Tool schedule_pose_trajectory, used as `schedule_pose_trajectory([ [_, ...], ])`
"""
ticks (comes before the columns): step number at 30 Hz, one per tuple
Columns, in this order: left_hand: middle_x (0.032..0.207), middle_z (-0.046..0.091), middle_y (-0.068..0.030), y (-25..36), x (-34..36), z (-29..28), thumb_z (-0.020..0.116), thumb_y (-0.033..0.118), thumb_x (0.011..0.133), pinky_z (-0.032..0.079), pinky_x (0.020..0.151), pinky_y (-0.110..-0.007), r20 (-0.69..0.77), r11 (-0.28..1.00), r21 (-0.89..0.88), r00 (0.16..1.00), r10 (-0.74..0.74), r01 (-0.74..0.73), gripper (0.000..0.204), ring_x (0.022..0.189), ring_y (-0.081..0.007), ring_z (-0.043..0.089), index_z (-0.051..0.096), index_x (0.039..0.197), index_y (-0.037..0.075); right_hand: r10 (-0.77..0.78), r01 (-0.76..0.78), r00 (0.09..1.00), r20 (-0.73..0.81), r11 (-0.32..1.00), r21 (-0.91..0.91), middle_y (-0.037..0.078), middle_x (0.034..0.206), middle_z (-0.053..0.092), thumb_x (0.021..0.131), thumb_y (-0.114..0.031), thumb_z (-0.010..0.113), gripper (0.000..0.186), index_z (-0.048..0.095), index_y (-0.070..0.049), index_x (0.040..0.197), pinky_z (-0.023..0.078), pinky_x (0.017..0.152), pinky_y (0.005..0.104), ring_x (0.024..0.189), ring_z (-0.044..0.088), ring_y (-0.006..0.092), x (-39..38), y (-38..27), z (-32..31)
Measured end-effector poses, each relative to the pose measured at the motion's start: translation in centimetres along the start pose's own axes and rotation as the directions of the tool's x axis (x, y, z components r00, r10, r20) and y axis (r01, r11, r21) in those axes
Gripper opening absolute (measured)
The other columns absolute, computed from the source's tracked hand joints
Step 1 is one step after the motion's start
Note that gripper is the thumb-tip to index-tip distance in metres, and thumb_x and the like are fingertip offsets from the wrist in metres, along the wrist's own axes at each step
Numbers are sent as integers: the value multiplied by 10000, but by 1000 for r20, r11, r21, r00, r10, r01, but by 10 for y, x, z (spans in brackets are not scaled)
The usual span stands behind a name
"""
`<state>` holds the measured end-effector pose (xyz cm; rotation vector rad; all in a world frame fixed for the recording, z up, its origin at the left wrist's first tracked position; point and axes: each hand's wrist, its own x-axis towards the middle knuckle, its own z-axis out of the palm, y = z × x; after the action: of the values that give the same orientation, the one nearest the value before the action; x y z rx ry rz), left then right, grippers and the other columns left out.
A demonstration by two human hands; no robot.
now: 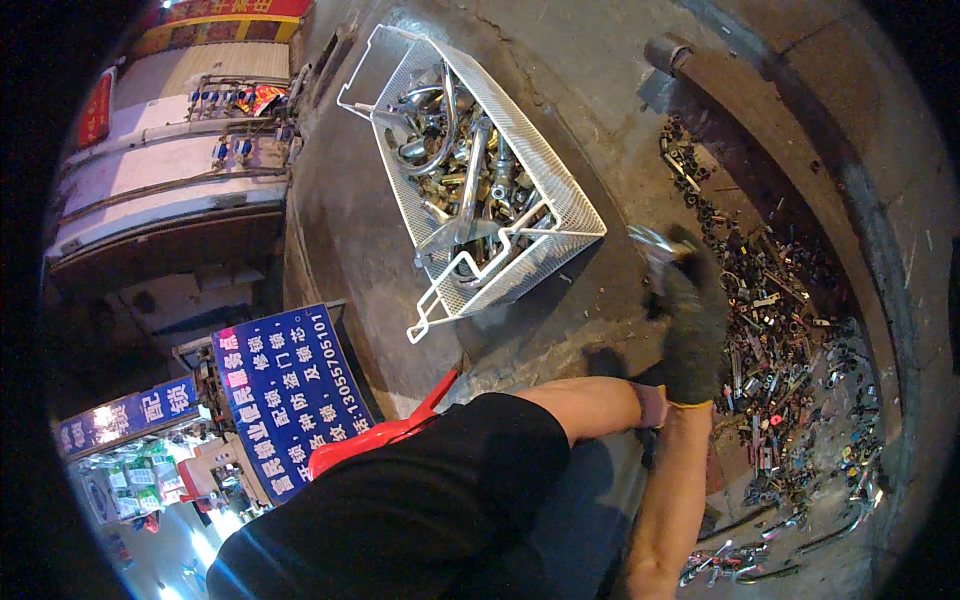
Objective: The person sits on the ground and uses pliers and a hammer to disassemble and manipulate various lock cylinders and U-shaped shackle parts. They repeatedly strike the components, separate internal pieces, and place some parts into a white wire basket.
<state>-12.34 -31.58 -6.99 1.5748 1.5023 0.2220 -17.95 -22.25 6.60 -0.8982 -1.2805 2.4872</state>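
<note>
My right hand [690, 330], in a dark glove with a yellow cuff, is closed on a shiny metal piece [652, 242], just right of a white mesh basket [572, 215]. The basket lies crowded with chrome tubes and metal fittings [470, 170]. My left hand [648, 405], in a glove with a pink cuff, is beside my right wrist, mostly hidden behind it, so its fingers cannot be made out.
A long pile of small metal scraps [760, 350] lies along the right, beside a curved dark edge [850, 300], with longer tubes lower down. A red object [350, 445] shows beyond my left arm. Blue signboards [270, 400], a lit stall and shutters fill the left.
</note>
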Motion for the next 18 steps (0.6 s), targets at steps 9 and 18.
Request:
schedule_pose_trajectory([
  [9, 1162, 706, -148, 10, 13, 12, 612, 238, 879, 527, 916, -484, -241, 1000, -15, 971, 3, -7, 337, 1080, -285, 672, 711, 1167, 92, 27, 72, 971, 237, 914, -398, 90, 1184, 685, 966, -123, 624, 400, 592, -9, 1348, 528, 858, 312, 1019, 640, 162, -8, -19, 4],
  [18, 1134, 718, -143, 24, 37, 40, 581, 258, 900, 530, 908, -492, -86, 977, 79, 976, 202, -196, 336, 1041, -320, 683, 721, 1154, 88, 58, -213, 892, -448, 928, -304, 143, 1216, 670, 981, -159, 598, 393, 580, 18, 1332, 499, 979, 372, 1094, 629, 251, -88, 53, -175],
])
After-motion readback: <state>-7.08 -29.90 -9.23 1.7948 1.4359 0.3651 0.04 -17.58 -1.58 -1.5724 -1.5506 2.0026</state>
